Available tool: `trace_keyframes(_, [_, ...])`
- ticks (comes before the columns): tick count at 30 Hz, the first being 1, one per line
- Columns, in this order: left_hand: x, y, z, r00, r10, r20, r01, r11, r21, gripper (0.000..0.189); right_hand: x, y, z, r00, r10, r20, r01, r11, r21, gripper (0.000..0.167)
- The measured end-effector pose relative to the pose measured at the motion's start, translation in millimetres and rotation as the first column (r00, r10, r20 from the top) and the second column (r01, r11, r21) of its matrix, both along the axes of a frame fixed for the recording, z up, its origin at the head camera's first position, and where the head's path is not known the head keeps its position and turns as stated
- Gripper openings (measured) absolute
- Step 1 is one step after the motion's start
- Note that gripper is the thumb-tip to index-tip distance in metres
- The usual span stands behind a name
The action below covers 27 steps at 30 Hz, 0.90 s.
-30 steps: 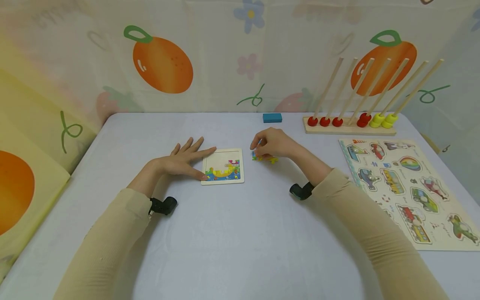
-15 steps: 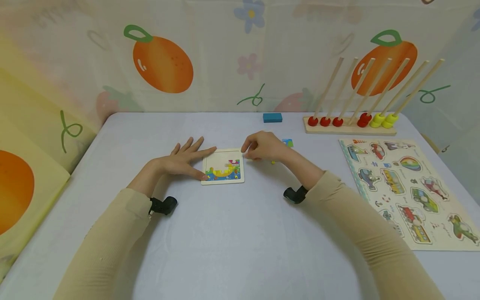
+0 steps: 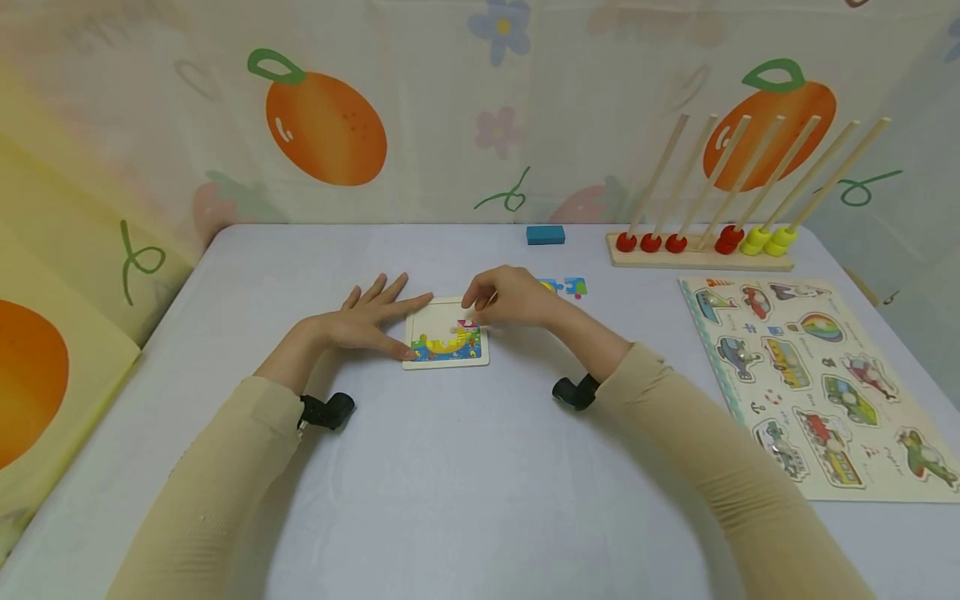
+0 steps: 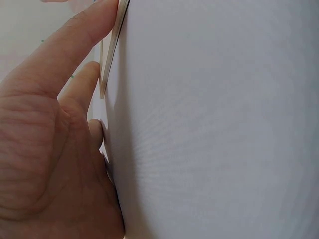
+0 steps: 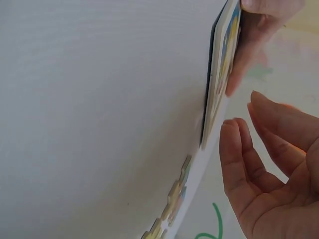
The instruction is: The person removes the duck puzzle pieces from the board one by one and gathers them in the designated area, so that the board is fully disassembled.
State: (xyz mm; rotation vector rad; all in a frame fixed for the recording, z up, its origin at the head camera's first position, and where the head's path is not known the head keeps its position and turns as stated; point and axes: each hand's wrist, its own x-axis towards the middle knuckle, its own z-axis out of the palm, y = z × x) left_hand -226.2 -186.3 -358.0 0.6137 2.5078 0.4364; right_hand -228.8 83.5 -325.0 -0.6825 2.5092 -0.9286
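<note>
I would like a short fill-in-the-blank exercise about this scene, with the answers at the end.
1. The ____ hand, spread wide, touches the puzzle.
2. The abacus has ____ wooden rods.
3. Its beads are red and ____.
4. The colour of the block near the back edge of the table is ____.

Missing words: left; seven; yellow; blue.
</note>
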Motion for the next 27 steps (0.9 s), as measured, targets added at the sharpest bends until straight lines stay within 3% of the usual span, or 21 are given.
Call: trace_keyframes(27, [0.5,-0.7,0.8,1.0,0.003,0.007,-0.003,1.0,0.02,0.094,3.3,-18.0,-5.8,0.999,0.044,0.014,-0.044,0.997,0.055,0.029])
